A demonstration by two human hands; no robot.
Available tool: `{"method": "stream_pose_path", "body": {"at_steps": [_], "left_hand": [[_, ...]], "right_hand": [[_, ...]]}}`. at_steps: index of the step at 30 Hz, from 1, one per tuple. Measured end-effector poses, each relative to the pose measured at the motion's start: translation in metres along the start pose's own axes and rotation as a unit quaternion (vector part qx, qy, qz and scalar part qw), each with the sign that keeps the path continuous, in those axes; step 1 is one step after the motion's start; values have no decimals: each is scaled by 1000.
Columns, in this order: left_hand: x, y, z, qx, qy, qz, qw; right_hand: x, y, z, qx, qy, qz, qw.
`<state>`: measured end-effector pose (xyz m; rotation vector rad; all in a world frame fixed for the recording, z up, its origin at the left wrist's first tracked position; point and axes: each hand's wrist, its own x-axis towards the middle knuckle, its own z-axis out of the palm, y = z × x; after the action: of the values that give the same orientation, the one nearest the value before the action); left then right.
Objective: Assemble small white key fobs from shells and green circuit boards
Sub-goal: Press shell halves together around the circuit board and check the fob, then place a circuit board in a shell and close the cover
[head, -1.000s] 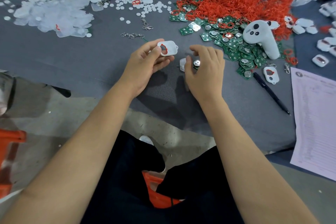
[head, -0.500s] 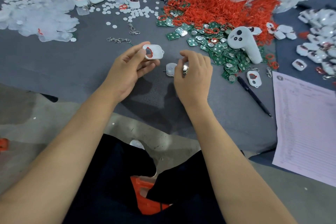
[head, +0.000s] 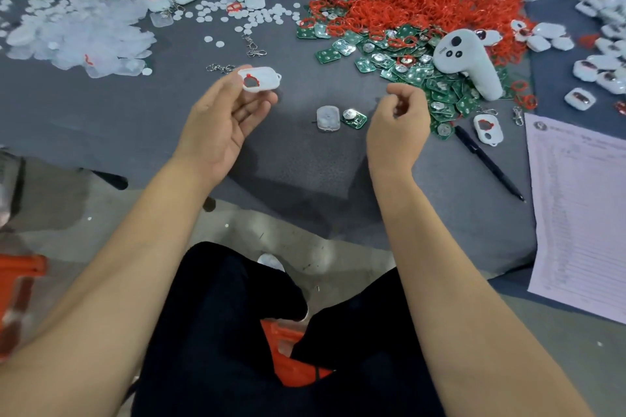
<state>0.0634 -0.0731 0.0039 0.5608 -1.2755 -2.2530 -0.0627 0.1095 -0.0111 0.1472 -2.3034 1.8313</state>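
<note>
Since a moment ago the right hand [head: 396, 132] has lifted off the grey cloth, uncovering two parts. At left, the left hand [head: 220, 118] pinches a white plastic fob shell with a red ring [head: 259, 79], cavity upward, seemingly ready for filling. Between the hands lie a translucent inner pad [head: 328, 118] and a green circuit board [head: 354, 118], touching. The right hand's fingers curl loosely, holding nothing visible.
</note>
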Motion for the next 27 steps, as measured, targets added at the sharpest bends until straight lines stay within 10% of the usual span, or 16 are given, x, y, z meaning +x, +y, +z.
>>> {"method": "stream_pose_path", "body": {"at_steps": [16, 22, 27], "left_hand": [[-1, 19, -31, 108, 111, 9, 988], [3, 16, -27, 169, 112, 16, 979], [14, 2, -6, 185, 100, 11, 978]], "right_hand": [[9, 5, -28, 135, -73, 56, 987], [-2, 8, -46, 180, 59, 80, 979], [-7, 12, -60, 94, -68, 51, 992]]}}
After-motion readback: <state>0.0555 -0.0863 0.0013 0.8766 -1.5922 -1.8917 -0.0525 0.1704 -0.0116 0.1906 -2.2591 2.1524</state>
